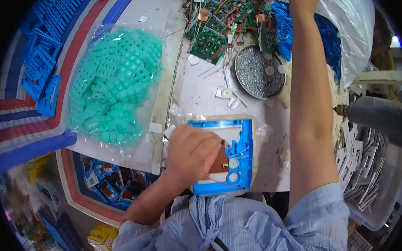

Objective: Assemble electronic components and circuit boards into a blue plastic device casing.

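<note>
My left hand (193, 151) rests on a blue plastic frame (242, 148) that lies on the white work surface near the front edge. Its fingers are curled over a brown board and a white part set inside the frame. A thin red wire runs across the frame's lower part. My right arm stretches far forward, and my right hand (302, 0) reaches the top edge of the picture, over a pile of green circuit boards (215, 24) with coloured wires. Only the base of that hand shows, so its fingers are hidden.
A clear bag of teal rubber keypads (114, 84) lies at the left. A round metal dish of small screws (260, 72) sits behind the frame. Blue plastic parts (43, 62) are stacked far left, white plastic parts fill a bin (367, 166) at right, beside a grey power tool (378, 114).
</note>
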`<state>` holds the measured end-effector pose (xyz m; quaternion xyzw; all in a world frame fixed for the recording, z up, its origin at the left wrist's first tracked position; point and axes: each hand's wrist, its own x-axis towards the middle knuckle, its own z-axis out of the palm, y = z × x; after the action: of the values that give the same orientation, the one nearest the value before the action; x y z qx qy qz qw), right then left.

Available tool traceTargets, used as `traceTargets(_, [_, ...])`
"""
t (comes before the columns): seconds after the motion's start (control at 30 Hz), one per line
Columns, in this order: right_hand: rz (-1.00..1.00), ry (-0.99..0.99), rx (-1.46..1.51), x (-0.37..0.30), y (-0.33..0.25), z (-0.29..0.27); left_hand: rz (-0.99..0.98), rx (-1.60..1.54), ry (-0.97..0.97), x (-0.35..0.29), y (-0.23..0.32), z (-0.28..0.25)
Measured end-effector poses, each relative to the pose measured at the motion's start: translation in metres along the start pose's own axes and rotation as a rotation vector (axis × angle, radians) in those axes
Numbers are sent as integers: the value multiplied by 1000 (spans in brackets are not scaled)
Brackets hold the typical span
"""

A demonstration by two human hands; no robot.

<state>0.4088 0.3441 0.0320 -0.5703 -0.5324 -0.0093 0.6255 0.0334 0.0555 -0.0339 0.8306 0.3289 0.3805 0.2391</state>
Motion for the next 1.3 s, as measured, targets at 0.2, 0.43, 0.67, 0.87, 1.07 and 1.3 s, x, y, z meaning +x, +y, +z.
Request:
traceTargets(0.2, [318, -346, 345, -162, -184, -124, -26, 148, 80, 4, 3, -14])
traceTargets(0.43, [-354, -1181, -243, -211, -265, -150, -53, 205, 97, 2, -2, -22])
traceTargets(0.67, [-326, -1283, -96, -262, -257, -104, -143, 71, 71, 1, -11, -23])
traceTargets(0.87, [-131, -1075, -131, -257, -225, -158, -125, 10, 6, 0, -12, -30])
traceTargets(1.07, [-237, -1044, -167, -273, -209, -141, -95, 2, -91, 8, -6, -42])
traceTargets(1.3, [-488, -1098, -112, -260, -204, -128, -70, 23, -201, 12, 6, -63])
